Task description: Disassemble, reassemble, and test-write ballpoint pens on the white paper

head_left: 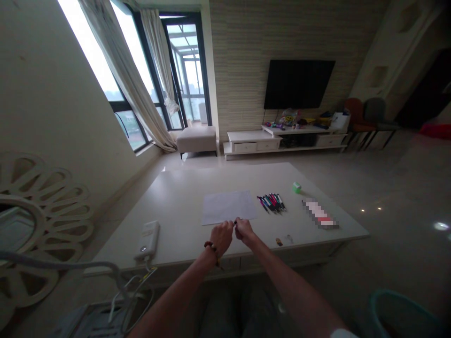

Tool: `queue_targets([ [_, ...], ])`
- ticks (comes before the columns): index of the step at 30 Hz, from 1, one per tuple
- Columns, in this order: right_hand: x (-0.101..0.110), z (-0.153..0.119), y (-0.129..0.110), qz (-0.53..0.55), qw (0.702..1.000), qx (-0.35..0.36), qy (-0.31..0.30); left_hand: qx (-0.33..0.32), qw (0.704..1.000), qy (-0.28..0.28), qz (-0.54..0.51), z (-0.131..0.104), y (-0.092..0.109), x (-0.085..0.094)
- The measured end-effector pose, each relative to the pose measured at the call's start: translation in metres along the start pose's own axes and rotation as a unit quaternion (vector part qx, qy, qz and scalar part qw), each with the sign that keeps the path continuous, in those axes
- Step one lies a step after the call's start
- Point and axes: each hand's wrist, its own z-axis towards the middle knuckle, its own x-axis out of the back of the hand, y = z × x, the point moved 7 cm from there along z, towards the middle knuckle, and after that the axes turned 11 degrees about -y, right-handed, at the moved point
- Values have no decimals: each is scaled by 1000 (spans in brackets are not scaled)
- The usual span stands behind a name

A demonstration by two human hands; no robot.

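My left hand [221,238], with a beaded bracelet [210,246] at its wrist, is closed just in front of a white sheet of paper [229,206]. Right beside it, my right hand [244,230] is closed too. Between the two hands a small dark thing [235,224] shows, too small to name, and both hands seem to pinch it. To the right of the paper lies a row of several pens [271,203] on the white table [179,192].
A green and white small item [297,188] and a blurred-out packet [320,213] lie at the table's right. Near the front edge is a small brown object [279,241]. A white power strip [148,238] with cables lies at the left. A teal bin [398,300] stands lower right.
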Motion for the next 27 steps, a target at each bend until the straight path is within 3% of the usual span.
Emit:
queue_targets([
  [2,0,1,-4,-14,1000,9,-13,18,996,-13,-88,4,-7,2],
  [5,3,1,-7,-39,998,28,-27,44,965,-77,-246,12,-18,-5],
  [8,6,0,-6,-74,995,54,-37,38,943,-129,-304,15,-22,-14],
  [11,9,-2,2,-91,993,70,-27,23,963,-87,-254,12,-20,-11],
  [15,13,-1,13,-55,997,55,6,-53,998,6,-35,2,3,-2],
  [19,13,-1,10,-29,998,47,17,-43,998,-11,43,-3,13,-6],
  [24,11,-6,-6,-46,997,55,-7,6,994,-28,-105,-4,9,3],
  [27,8,-9,-13,-62,996,49,-31,40,958,-61,-279,3,0,6],
])
